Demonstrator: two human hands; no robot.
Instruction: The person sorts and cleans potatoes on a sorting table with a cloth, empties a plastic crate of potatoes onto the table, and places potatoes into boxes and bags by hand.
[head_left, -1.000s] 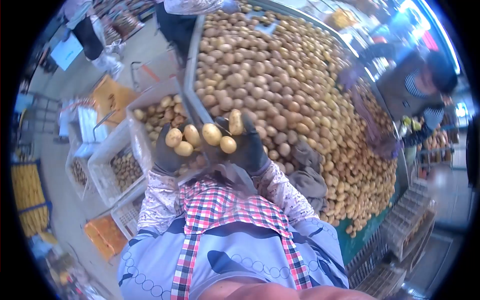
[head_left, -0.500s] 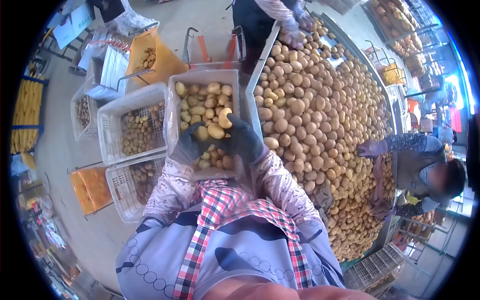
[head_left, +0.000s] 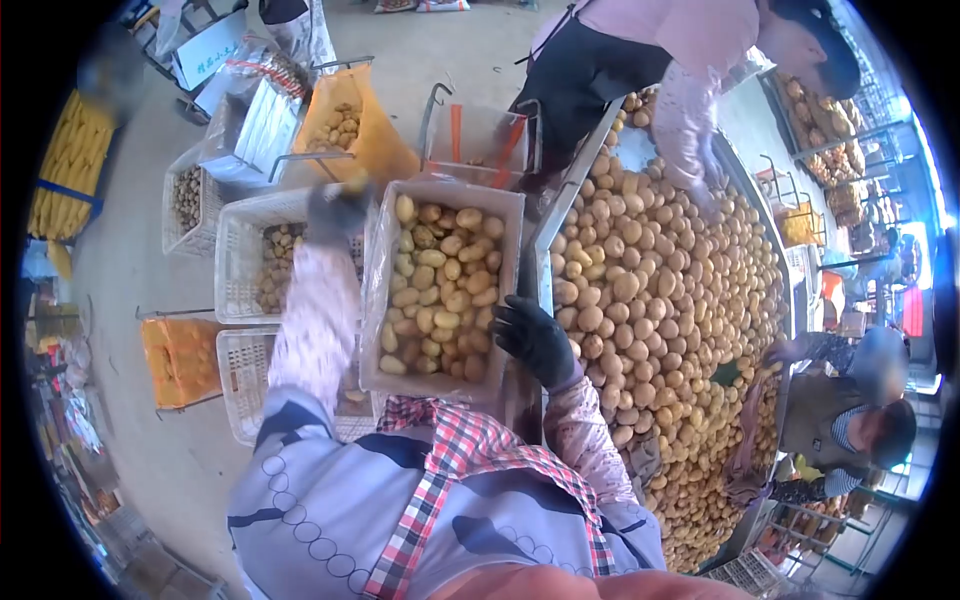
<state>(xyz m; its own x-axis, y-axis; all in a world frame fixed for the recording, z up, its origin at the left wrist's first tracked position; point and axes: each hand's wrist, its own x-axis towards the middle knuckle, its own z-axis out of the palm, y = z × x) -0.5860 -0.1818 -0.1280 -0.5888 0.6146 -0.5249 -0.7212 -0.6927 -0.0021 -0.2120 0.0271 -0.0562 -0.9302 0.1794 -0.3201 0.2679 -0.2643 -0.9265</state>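
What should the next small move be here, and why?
Probably the right hand should reach over to the heap of potatoes: it seems empty, at the edge of the lined crate, with the heap close beside it. The left hand is blurred, on the crate's other side.

The left arm (head_left: 318, 325) stretches well forward, and the left hand (head_left: 338, 212), dark-gloved, is blurred at its far end, its grip hard to make out. The right arm (head_left: 588, 432) slants forward and inward. The right hand (head_left: 537, 343), also gloved, sits nearer the body, fingers (head_left: 508, 322) loosely parted and pointing leftward.
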